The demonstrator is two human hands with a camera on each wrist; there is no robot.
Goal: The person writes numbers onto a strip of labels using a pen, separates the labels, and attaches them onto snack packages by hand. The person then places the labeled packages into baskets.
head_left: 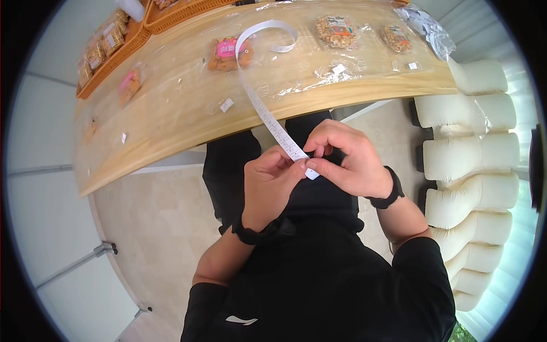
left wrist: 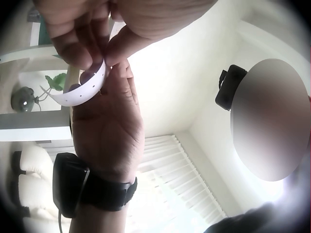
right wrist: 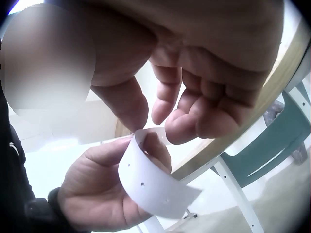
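Observation:
A long white measuring tape point(head_left: 268, 118) with printed markings runs from a loose curl on the table down to both hands. The left hand point(head_left: 269, 181) pinches it near its lower end, thumb on top. Close against it, the right hand point(head_left: 351, 161) has its thumb and curled fingers at the same end, which pokes out below the thumbs. In the right wrist view, the tape point(right wrist: 150, 182) curves out under the left hand point(right wrist: 97, 189), its plain side showing small dark dots. In the left wrist view, the tape point(left wrist: 85, 93) arcs across the right hand point(left wrist: 112, 131).
A wooden table point(head_left: 188, 117) under clear plastic carries bagged snacks point(head_left: 231, 54), packaged nut cakes point(head_left: 336, 31) and small white tags point(head_left: 227, 105). Wicker trays point(head_left: 119, 57) of packets stand at the far left. A cream padded seat point(head_left: 470, 157) is to the right.

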